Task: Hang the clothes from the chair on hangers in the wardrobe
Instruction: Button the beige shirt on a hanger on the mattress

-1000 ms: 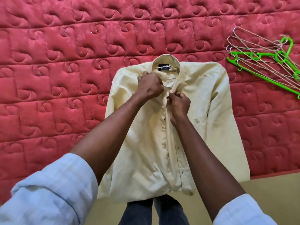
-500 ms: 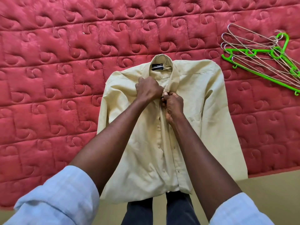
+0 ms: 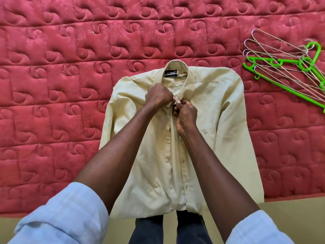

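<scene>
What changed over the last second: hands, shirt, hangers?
Little. Both hands crept up the placket toward the collar: the left hand and the right hand now pinch the front edges of the yellow shirt together just below the collar, closer together than before. Nothing was let go. The shirt stays flat on the red quilt; the hanger pile is untouched.

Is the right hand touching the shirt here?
Touching. The head view shows the right hand pinching the shirt placket just below the collar, opposite the left hand.
</scene>
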